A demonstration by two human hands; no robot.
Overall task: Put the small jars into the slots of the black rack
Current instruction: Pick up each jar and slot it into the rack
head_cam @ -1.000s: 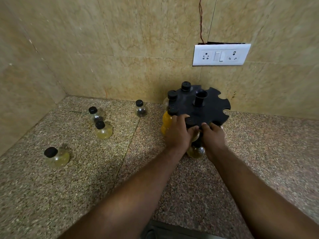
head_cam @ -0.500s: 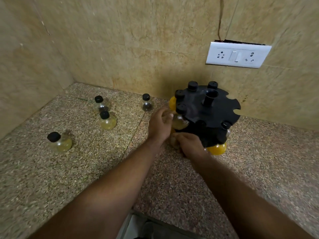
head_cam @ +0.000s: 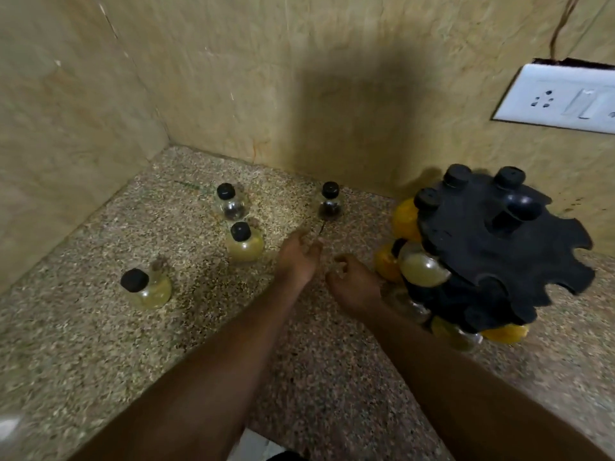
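1. Jars loose on the granite counter: four, all upright with black caps. One dark-filled jar stands near the back wall; a clear one and a yellow one stand close together to its left; a fourth sits well apart toward the front left.
2. Black rack stands at the right, already carrying several jars; open slots show along its right-hand rim.
3. Left hand: empty, fingers loosely spread, reaching forward. The dark-filled jar lies just beyond its fingertips, slightly right; the yellow jar lies just to its left.
4. Right hand: empty, fingers curled but gripping nothing, set between the left hand and the rack, near the rack's lower jars.
5. Judgement: the left hand is the nearer to every loose jar. Each jar's long axis is vertical, so a side-on grasp below the cap suits, followed by a carry rightward to a free slot.
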